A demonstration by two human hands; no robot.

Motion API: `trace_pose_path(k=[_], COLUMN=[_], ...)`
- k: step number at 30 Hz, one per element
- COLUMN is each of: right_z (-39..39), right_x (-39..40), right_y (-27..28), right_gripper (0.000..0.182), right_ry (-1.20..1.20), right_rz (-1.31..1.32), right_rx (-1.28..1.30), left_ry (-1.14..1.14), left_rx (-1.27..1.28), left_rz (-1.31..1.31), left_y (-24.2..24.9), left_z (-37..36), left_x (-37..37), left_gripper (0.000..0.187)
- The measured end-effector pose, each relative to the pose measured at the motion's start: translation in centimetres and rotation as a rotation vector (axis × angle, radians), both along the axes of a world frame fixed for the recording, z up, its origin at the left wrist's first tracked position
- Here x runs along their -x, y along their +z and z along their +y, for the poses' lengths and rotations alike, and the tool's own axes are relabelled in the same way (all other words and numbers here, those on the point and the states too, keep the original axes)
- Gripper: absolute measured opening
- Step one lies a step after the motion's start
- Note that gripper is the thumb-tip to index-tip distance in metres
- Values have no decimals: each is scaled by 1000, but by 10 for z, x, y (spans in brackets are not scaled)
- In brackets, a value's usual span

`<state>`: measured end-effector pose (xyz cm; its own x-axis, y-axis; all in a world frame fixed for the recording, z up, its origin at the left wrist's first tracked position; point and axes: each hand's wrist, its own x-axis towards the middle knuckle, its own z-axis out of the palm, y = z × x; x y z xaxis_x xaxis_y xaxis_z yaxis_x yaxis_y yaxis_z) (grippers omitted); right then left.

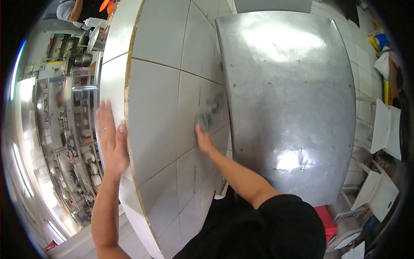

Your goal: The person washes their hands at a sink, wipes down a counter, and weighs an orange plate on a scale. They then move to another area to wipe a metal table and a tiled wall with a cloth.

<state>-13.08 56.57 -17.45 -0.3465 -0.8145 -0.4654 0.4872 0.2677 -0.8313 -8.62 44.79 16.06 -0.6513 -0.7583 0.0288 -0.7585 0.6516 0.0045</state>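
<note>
My left hand (113,140) lies flat on the white tiled top (115,28) of a low wall, fingers stretched out, with a ring on one finger. Against the wall's tiled side (155,108), my right hand (204,139) presses a grey cloth (210,113). The cloth is blurred, and its far part reaches toward the edge of the metal table. Dark streaks mark the tiles and joints around it.
A shiny metal table (293,116) stands close to the wall on the right. White chairs (386,129) and a red container (326,222) are beyond it. Kitchen shelves (64,151) and a pot (96,39) are at left; another person's arm (76,10) shows at top left.
</note>
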Motion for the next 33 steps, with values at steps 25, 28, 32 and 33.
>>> trace_pose_path(k=[25, 28, 32, 33], right_z=[-49, 46, 170, 165], right_x=[60, -30, -124, -120], right_y=[4, 11, 30, 33], right_gripper=[104, 99, 101, 101], right_ry=[155, 349, 678, 676], right_rz=[103, 36, 102, 99], right_rx=[-234, -194, -159, -161], left_ry=[-9, 15, 3, -7], left_rx=[-18, -13, 2, 9], left_rz=[55, 56, 70, 84], left_y=[-5, -5, -8, -9], left_z=[-6, -7, -9, -10], left_x=[-3, -3, -5, -4], left_gripper=[74, 73, 70, 69])
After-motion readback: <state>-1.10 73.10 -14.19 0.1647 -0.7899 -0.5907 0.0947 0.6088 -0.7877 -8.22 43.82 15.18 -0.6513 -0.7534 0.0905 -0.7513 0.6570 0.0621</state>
